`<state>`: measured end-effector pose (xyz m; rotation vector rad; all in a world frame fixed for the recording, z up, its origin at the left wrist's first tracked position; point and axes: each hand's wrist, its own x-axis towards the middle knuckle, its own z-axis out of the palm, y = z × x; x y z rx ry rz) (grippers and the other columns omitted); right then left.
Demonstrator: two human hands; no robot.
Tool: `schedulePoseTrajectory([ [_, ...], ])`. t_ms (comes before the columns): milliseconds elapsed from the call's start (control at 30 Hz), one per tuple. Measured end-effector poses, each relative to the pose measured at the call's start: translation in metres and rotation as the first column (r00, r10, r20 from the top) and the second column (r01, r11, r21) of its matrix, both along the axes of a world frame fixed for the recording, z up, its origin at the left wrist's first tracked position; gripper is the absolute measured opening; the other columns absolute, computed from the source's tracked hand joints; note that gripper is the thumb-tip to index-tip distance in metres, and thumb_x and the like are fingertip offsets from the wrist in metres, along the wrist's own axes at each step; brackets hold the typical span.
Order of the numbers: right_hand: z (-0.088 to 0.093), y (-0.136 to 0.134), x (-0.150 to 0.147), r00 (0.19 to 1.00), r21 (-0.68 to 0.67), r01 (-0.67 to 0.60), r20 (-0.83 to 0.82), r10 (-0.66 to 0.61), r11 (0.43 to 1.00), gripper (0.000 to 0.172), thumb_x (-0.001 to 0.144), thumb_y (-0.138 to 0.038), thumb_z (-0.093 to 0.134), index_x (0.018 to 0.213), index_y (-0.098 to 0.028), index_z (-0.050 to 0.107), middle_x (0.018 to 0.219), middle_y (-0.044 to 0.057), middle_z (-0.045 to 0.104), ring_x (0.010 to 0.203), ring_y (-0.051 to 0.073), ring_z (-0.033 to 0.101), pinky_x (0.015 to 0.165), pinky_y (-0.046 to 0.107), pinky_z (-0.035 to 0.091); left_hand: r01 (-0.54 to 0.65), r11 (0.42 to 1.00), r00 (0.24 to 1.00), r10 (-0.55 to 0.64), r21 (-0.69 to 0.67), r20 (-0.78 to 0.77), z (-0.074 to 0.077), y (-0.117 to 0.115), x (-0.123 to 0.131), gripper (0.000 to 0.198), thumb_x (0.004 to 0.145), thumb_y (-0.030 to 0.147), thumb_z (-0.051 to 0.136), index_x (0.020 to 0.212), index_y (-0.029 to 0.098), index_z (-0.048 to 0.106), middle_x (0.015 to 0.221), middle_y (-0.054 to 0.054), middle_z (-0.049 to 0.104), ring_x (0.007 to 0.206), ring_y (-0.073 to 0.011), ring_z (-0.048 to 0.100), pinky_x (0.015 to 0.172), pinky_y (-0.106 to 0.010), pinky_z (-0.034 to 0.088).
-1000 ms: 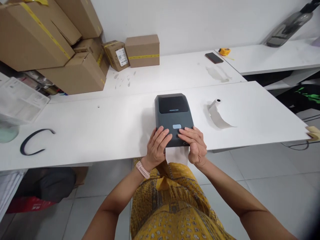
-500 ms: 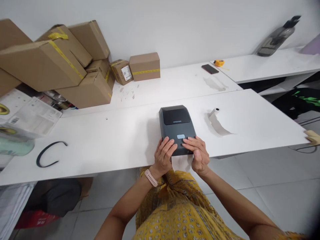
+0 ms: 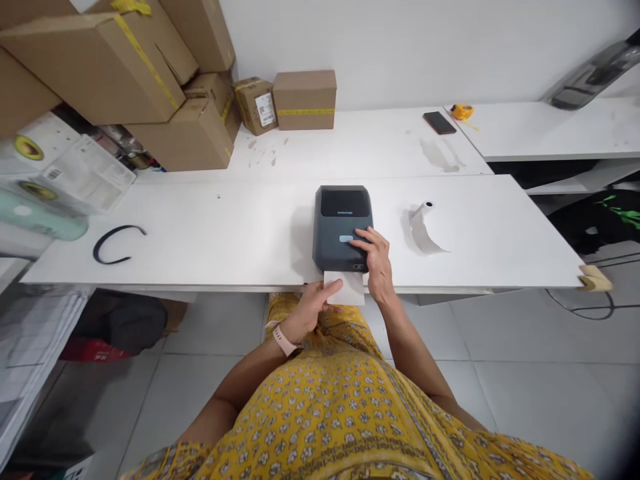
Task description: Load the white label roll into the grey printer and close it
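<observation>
A dark grey label printer point(image 3: 336, 217) sits at the front edge of a white table point(image 3: 225, 233). A white paper label point(image 3: 350, 290) hangs out of its front slot, past the table edge. My left hand point(image 3: 313, 308), with a pink watch on the wrist, pinches the left side of that label. My right hand point(image 3: 374, 257) lies on the printer's top front right, fingers stretched flat beside the light blue button point(image 3: 345, 239).
A partly unrolled white paper roll point(image 3: 423, 223) stands right of the printer. A black curved strap point(image 3: 116, 243) lies at the left. Cardboard boxes point(image 3: 150, 87) pile up at the back left. A phone point(image 3: 439, 123) and yellow tape measure point(image 3: 461, 111) lie at the back right.
My left hand has come off the printer's top and dropped below the table edge to take the paper label. My right hand stays on the printer. The head view has shifted.
</observation>
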<state>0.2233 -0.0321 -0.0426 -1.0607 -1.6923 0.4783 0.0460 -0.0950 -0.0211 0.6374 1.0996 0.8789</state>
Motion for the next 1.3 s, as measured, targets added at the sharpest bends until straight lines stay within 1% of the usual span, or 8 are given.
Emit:
schedulePoseTrajectory([
  [367,0.005,0.002,0.000,0.997,0.020,-0.003,0.076,0.001,1.000,0.052,0.111,-0.050,0.023,0.132,-0.036,0.069,0.146,0.002,0.064,0.149,0.027,0.045,0.122,0.054,0.034,-0.058,0.995,0.989,0.069,0.086,-0.130,-0.013,0.000,0.013,0.053,0.063,0.061,0.089,0.079,0.015,0.068,0.067,0.001,0.063,0.055,-0.0085,0.048,0.051,-0.023,0.037],
  [567,0.018,0.002,-0.005,0.959,0.040,0.116,0.255,-0.123,0.992,0.041,0.110,-0.047,0.036,0.126,-0.041,0.073,0.140,0.002,0.067,0.135,0.029,0.055,0.118,0.057,0.031,0.149,0.974,0.948,-0.092,0.169,-0.304,-0.010,0.004,-0.007,0.052,0.080,0.066,0.074,0.070,0.018,0.059,0.062,0.003,0.052,0.058,-0.0107,0.043,0.055,-0.027,0.035],
  [667,0.023,0.004,-0.007,0.932,0.041,0.151,0.326,-0.157,0.988,0.033,0.108,-0.043,0.044,0.122,-0.042,0.074,0.139,0.000,0.069,0.136,0.028,0.056,0.126,0.059,0.018,0.040,0.926,0.849,0.167,0.376,-0.501,-0.002,0.009,-0.022,0.049,0.095,0.058,0.060,0.066,0.020,0.052,0.063,0.004,0.046,0.062,-0.0122,0.045,0.060,-0.027,0.038],
  [767,0.025,0.005,-0.006,0.926,0.033,0.149,0.345,-0.151,0.988,0.028,0.107,-0.042,0.050,0.119,-0.041,0.075,0.139,-0.002,0.069,0.144,0.029,0.051,0.130,0.062,0.010,-0.078,0.768,0.719,0.485,0.636,-0.497,0.001,0.020,-0.032,0.034,0.102,0.050,0.054,0.087,0.022,0.065,0.086,-0.002,0.064,0.082,-0.0166,0.062,0.078,-0.030,0.051],
  [833,0.023,0.003,-0.002,0.946,-0.017,0.107,0.311,-0.096,0.994,0.028,0.107,-0.044,0.049,0.121,-0.041,0.074,0.145,-0.001,0.066,0.151,0.029,0.046,0.131,0.064,0.012,-0.067,0.691,0.717,0.535,0.720,-0.447,0.001,0.030,-0.034,0.032,0.105,0.048,0.050,0.115,0.023,0.068,0.119,-0.008,0.070,0.111,-0.0218,0.067,0.100,-0.037,0.054],
  [1000,0.010,-0.007,0.011,0.999,-0.170,0.015,-0.037,-0.022,0.985,0.050,0.108,-0.057,0.033,0.151,-0.041,0.052,0.171,0.001,0.041,0.160,0.028,0.035,0.128,0.059,0.037,0.098,0.725,0.805,0.345,0.681,-0.483,-0.001,0.044,-0.030,0.051,0.109,0.044,0.043,0.160,0.034,0.042,0.170,-0.005,0.041,0.159,-0.0242,0.037,0.131,-0.047,0.035],
  [1100,-0.002,-0.007,0.011,0.984,-0.242,0.081,-0.138,-0.117,0.967,0.058,0.109,-0.060,0.023,0.160,-0.040,0.042,0.172,0.001,0.039,0.162,0.027,0.033,0.132,0.060,0.031,0.142,0.735,0.818,0.290,0.663,-0.497,-0.005,0.043,-0.027,0.055,0.110,0.045,0.041,0.164,0.036,0.037,0.174,-0.002,0.034,0.162,-0.0241,0.030,0.134,-0.046,0.031],
  [1300,-0.015,-0.004,0.003,0.985,-0.272,0.032,-0.157,-0.077,0.962,0.068,0.105,-0.069,0.022,0.166,-0.040,0.030,0.177,-0.001,0.027,0.164,0.027,0.029,0.134,0.057,0.028,0.055,0.705,0.856,0.331,0.707,-0.397,-0.018,0.044,-0.020,0.056,0.110,0.046,0.037,0.164,0.034,0.035,0.174,-0.003,0.035,0.161,-0.0256,0.033,0.130,-0.045,0.039],
])
